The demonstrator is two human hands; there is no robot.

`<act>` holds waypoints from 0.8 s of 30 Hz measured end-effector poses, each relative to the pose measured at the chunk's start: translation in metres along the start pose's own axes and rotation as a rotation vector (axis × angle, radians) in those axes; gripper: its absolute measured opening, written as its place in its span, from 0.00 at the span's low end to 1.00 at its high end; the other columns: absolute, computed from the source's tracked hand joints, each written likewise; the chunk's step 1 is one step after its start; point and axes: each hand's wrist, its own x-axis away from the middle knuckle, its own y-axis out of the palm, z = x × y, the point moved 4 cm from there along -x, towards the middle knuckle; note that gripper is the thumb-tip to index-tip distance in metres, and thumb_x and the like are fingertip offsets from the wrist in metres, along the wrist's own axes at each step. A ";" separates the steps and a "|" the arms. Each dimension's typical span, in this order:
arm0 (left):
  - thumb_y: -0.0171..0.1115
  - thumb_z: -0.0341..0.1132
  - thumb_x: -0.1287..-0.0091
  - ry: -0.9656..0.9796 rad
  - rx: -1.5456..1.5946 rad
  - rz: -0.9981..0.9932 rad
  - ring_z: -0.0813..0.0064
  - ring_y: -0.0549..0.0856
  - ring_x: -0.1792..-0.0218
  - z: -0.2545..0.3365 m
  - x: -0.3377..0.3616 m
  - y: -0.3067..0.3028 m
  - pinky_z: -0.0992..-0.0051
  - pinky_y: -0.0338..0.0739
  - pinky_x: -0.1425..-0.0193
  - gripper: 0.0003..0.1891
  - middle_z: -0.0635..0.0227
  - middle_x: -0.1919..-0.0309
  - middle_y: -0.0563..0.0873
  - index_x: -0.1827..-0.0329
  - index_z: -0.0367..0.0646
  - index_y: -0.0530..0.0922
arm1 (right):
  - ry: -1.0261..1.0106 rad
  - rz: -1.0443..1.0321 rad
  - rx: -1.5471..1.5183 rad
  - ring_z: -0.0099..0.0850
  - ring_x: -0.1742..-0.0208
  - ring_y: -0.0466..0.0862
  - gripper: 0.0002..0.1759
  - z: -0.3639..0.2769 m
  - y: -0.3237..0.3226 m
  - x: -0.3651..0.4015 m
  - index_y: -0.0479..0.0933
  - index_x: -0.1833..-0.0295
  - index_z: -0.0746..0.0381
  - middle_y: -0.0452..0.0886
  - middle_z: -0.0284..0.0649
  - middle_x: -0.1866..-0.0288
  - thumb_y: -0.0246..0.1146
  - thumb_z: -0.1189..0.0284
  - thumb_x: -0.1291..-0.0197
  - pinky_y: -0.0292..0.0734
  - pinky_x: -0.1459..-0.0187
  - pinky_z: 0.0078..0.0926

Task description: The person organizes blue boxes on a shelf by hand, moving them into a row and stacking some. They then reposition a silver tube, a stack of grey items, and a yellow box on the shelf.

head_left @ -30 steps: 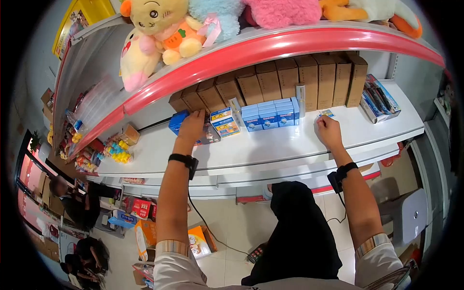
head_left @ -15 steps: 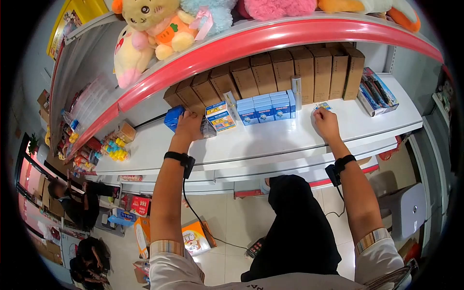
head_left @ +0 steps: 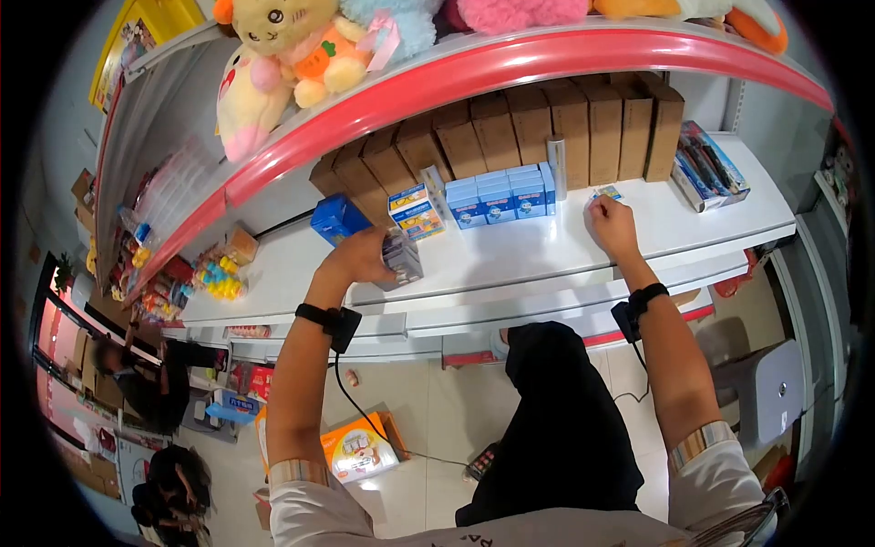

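Note:
My left hand is wrapped round a small grey box near the front of the white shelf. Behind it are a blue box and a stack of yellow-and-white boxes. Several light blue boxes form a block at the shelf's middle. My right hand rests on the shelf with its fingers curled, touching or just in front of a small colourful packet; whether it grips the packet is hidden.
Brown cartons line the shelf's back. A box of dark items stands right. Plush toys sit above the red rail. Below are an orange box and a grey stool. People are at lower left.
My left hand has come forward from beside the blue box, bringing the grey box nearer the shelf's front edge. The blue box now shows more fully. My right hand has barely moved.

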 end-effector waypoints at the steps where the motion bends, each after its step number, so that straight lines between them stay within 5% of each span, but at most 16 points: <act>1: 0.82 0.43 0.58 -0.008 0.042 -0.041 0.47 0.86 0.44 0.007 0.002 -0.003 0.63 0.81 0.40 0.43 0.42 0.43 0.85 0.37 0.32 0.78 | 0.008 -0.005 0.002 0.54 0.66 0.86 0.10 -0.001 -0.001 0.001 0.83 0.62 0.67 0.85 0.56 0.68 0.61 0.71 0.34 0.82 0.62 0.44; 4: 0.83 0.45 0.56 0.092 0.247 0.018 0.53 0.87 0.44 0.014 -0.007 0.002 0.66 0.80 0.39 0.43 0.43 0.44 0.86 0.36 0.32 0.77 | -0.002 -0.002 -0.027 0.53 0.66 0.87 0.10 -0.001 0.000 0.001 0.83 0.62 0.67 0.85 0.56 0.68 0.61 0.71 0.35 0.82 0.62 0.44; 9: 0.85 0.47 0.52 0.070 0.588 0.042 0.59 0.85 0.43 0.033 -0.024 0.027 0.68 0.78 0.37 0.49 0.51 0.43 0.85 0.26 0.46 0.68 | 0.016 -0.008 -0.028 0.54 0.66 0.86 0.10 0.000 0.000 0.001 0.83 0.62 0.67 0.85 0.56 0.68 0.61 0.71 0.35 0.81 0.61 0.44; 20: 0.86 0.44 0.50 0.152 0.852 0.256 0.61 0.83 0.36 0.098 -0.043 0.061 0.68 0.78 0.34 0.49 0.53 0.37 0.81 0.25 0.48 0.68 | 0.034 -0.035 0.000 0.54 0.65 0.86 0.10 -0.005 -0.002 0.001 0.84 0.61 0.65 0.85 0.55 0.68 0.60 0.71 0.35 0.82 0.60 0.44; 24: 0.86 0.31 0.49 0.265 1.130 0.390 0.63 0.85 0.40 0.106 -0.045 0.074 0.67 0.83 0.38 0.53 0.53 0.38 0.82 0.20 0.49 0.60 | 0.059 -0.044 -0.016 0.54 0.64 0.86 0.10 -0.006 -0.003 0.003 0.84 0.61 0.65 0.86 0.54 0.67 0.60 0.71 0.35 0.82 0.60 0.43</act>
